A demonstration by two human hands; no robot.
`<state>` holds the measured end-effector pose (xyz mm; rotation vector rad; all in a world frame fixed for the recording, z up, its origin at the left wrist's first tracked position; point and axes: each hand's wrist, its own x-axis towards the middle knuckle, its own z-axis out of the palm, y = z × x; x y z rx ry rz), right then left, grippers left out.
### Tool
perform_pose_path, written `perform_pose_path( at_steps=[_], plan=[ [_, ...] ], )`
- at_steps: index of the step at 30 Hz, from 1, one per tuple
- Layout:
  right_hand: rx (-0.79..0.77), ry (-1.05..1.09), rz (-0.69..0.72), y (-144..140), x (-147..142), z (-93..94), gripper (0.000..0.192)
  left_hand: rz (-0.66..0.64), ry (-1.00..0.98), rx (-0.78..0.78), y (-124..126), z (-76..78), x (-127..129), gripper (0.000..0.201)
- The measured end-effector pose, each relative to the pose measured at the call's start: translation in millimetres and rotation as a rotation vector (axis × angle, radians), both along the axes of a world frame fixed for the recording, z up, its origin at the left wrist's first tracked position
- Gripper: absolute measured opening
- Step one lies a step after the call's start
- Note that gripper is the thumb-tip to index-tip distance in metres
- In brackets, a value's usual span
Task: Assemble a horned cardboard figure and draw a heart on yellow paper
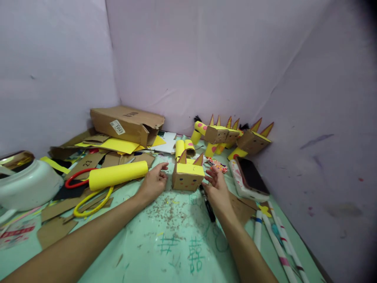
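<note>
The fingers of our left hand are half open, loosely curled and empty, just left of the eared cardboard box. Those of our right hand are parted and bent just right of the box; we cannot tell whether a fingertip touches it. On the green table we see a black marker right of the box, yellow tubes behind it, and a yellow roll to its left.
</note>
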<state>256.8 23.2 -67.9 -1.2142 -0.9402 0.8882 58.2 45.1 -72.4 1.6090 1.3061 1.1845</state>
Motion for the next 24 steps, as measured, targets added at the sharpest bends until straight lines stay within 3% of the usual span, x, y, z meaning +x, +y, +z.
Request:
perform_pose_path(
  at_steps=[5, 9, 16, 19, 24],
  plan=[
    [0.004, 0.015, -0.009, -1, 0, -1.6, 0.06, 0.044, -0.047, -0.006, 1, 5.6, 0, 0.045],
    [0.009, 0.042, -0.03, -3, 0, 0.1, 0.059, 0.139, -0.084, -0.005, 15, 27.3, -2, 0.045],
    [0.026, 0.119, -0.074, -2, 0, 4.0, 0.051, 0.23, 0.043, -0.093, 86, 74.0, 10, 0.03],
    [0.042, 0.147, -0.126, -3, 1, 8.9, 0.048, 0.196, 0.107, -0.2, 116, 77.8, 22, 0.03],
    [0.045, 0.146, -0.175, -6, 3, 21.8, 0.049, 0.131, 0.199, -0.327, 150, 66.8, 43, 0.033]
  ],
)
